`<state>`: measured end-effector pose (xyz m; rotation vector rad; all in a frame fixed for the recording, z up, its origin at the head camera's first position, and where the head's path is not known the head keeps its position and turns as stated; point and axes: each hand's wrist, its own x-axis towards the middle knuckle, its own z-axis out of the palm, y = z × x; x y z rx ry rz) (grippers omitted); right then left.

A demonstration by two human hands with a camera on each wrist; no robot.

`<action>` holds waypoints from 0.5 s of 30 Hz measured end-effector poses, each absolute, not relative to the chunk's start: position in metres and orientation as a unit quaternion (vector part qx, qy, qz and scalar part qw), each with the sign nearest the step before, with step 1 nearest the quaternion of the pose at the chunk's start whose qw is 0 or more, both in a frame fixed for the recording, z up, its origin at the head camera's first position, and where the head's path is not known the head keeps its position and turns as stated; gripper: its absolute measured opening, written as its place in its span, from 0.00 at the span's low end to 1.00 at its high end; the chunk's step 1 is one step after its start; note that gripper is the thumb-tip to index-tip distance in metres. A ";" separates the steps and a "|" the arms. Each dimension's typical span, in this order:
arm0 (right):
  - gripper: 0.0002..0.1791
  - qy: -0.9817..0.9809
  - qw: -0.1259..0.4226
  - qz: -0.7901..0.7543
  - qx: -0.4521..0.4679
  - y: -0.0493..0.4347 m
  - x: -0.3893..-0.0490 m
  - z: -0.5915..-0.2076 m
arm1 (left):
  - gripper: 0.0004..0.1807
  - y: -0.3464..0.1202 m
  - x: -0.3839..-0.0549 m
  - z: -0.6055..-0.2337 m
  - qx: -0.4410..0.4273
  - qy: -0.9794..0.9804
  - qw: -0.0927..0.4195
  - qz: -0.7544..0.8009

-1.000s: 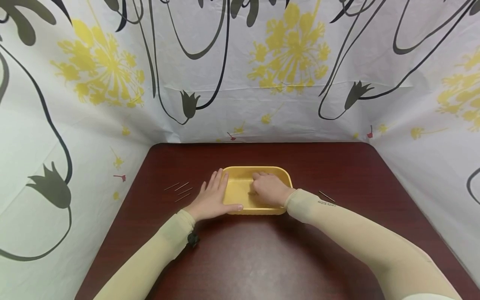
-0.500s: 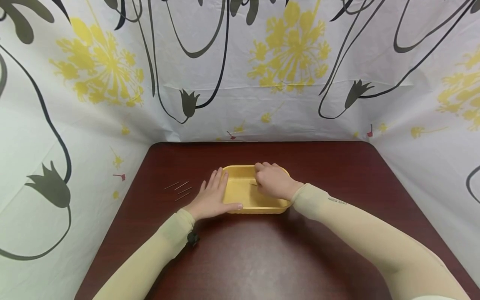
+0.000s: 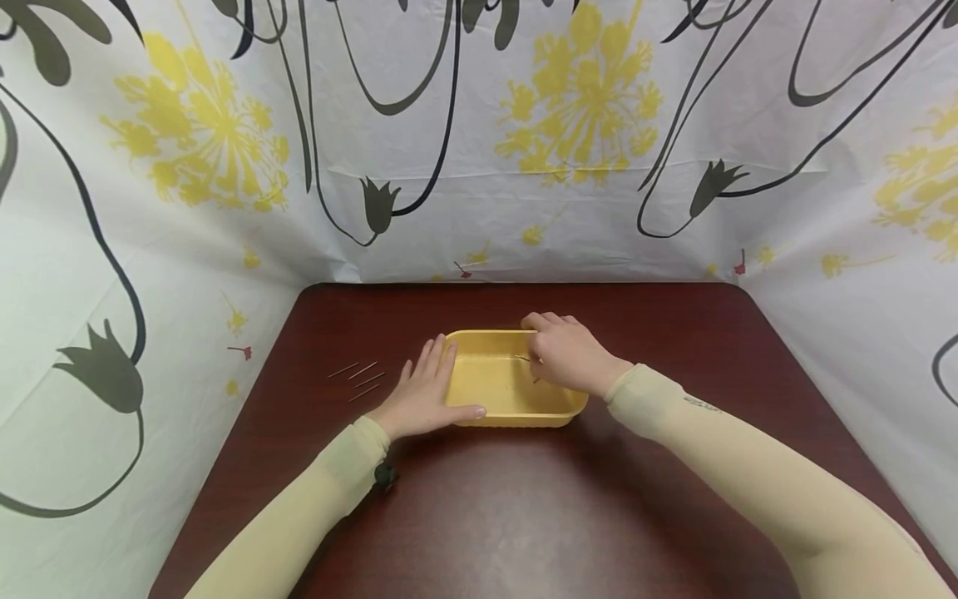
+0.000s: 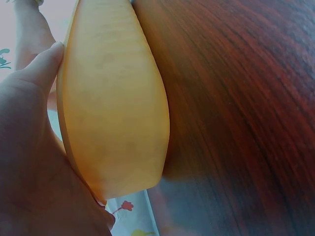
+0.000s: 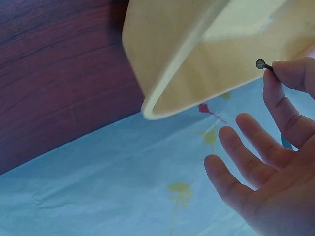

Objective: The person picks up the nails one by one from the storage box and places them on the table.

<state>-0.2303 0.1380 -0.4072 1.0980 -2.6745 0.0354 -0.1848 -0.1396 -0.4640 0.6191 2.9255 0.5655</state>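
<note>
A yellow plastic tray [image 3: 516, 420] with rounded corners sits on the dark red table. My left hand [image 3: 425, 395] lies over its left end, fingers straight and spread, thumb along the near rim. In the left wrist view, the thumb [image 4: 49, 61] touches the rim above the tray's outer wall [image 4: 115, 103]. My right hand [image 3: 575, 356] is over the tray's right part. Between its thumb and index finger it pinches a nail [image 5: 261, 64], its round head showing in the right wrist view. The other fingers [image 5: 246, 162] are spread loosely. Most of the nail's shank is hidden.
Several thin nails [image 3: 364, 383] lie on the table left of the tray. A patterned white cloth [image 3: 464, 225] hangs behind the table and along both sides. The table's far edge [image 3: 524, 284] runs just beyond the tray.
My right hand has moved up and to the right from low inside the tray, with the nail in its fingers. The right forearm now covers where another nail lay. My left hand has stayed put.
</note>
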 end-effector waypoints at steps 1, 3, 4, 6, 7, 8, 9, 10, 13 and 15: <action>0.10 -0.919 0.124 0.012 0.375 0.141 -0.231 -0.406 | 0.68 -0.140 -0.185 -0.464 0.204 0.960 0.048 0.185; 0.10 -0.920 0.125 0.015 0.372 0.146 -0.230 -0.405 | 0.69 -0.140 -0.185 -0.464 0.204 0.961 0.047 0.180; 0.11 -0.920 0.127 0.015 0.371 0.148 -0.231 -0.404 | 0.69 -0.140 -0.185 -0.464 0.205 0.961 0.045 0.178; 0.11 -0.918 0.135 0.018 0.372 0.154 -0.231 -0.403 | 0.69 -0.140 -0.185 -0.464 0.207 0.962 0.039 0.174; 0.11 -0.917 0.139 0.019 0.373 0.157 -0.231 -0.403 | 0.69 -0.140 -0.185 -0.464 0.208 0.962 0.037 0.172; 0.11 -0.917 0.141 0.021 0.373 0.160 -0.231 -0.403 | 0.69 -0.140 -0.185 -0.465 0.209 0.962 0.036 0.171; 0.12 -0.916 0.143 0.024 0.373 0.163 -0.230 -0.402 | 0.69 -0.140 -0.185 -0.465 0.209 0.963 0.034 0.169; 0.12 -0.916 0.145 0.026 0.373 0.165 -0.230 -0.402 | 0.69 -0.140 -0.185 -0.464 0.210 0.963 0.033 0.168; 0.12 -0.918 0.145 0.031 0.368 0.173 -0.229 -0.402 | 0.69 -0.139 -0.185 -0.464 0.211 0.962 0.034 0.168; 0.12 -0.920 0.143 0.035 0.363 0.177 -0.228 -0.403 | 0.70 -0.139 -0.184 -0.463 0.210 0.962 0.035 0.170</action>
